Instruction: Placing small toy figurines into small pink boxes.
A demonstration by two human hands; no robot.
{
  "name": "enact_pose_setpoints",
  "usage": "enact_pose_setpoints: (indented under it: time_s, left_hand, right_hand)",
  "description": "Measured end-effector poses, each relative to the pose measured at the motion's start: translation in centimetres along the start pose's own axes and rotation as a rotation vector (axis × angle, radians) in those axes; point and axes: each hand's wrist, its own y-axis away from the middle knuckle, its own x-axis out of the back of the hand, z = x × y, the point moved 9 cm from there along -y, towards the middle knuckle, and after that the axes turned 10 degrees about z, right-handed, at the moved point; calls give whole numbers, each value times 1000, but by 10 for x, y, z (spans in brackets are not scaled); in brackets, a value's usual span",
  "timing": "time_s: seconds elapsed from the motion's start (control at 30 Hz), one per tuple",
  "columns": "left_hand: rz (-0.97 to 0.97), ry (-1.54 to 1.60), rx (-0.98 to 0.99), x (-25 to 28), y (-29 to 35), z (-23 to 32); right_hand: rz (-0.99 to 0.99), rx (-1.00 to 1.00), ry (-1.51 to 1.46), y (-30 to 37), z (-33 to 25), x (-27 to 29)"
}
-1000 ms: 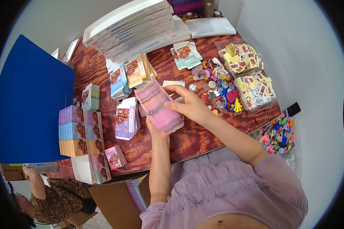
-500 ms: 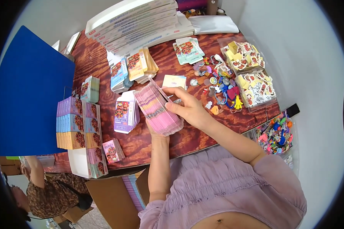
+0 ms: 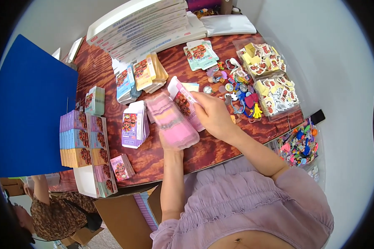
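My left hand (image 3: 170, 145) is closed from below around a thick stack of flat pink cartons (image 3: 174, 124), whose edges are smeared by motion. Between the fingers of my right hand (image 3: 214, 112) is one flat pink carton (image 3: 185, 101) with printed figures, held tilted along the right side of the stack. Just left of my left hand lies a fanned pile of purple flat cartons (image 3: 133, 126). A small group of pink boxes (image 3: 121, 167) stands near the table's front edge. Behind the stack, a pale yellow piece (image 3: 191, 86) is partly hidden by the pink carton.
Orange cartons (image 3: 149, 72) and blue cartons (image 3: 126, 85) lie farther back, near stacked white trays (image 3: 141, 33). Small toys (image 3: 241, 91) spread to the right beside a clear sticker tray (image 3: 297, 108). At left, a white display tray (image 3: 86, 180) holds coloured boxes; a co-worker (image 3: 62, 211) is beyond.
My right hand has drawn one pink carton away from the stack to the right. The stack stays in my left hand. The whole view has shifted slightly.
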Motion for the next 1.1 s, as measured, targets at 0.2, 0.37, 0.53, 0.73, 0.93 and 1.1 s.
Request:
enact_pose_setpoints:
  time_s: [0.2,0.37,0.53,0.73,0.93,1.1]
  left_hand:
    - [211,-88,316,-38,-22,-33]
    - [153,-336,224,-54,-109,-17]
    - [190,-662,-80,-76,-195,2]
    - [307,-1006,-319,-42,-263,3]
    - [341,-1130,-371,-78,-253,5]
    - [349,-1213,-396,-83,-247,24]
  right_hand:
    - [-29,61,523,-37,36,12]
    - [229,99,548,-90,58,28]
    - [278,4,574,-123,101,24]
    - [182,-8,530,-140,114,-13]
    - [180,-26,502,-156,125,-12]
    - [172,-19,444,-158,121,-22]
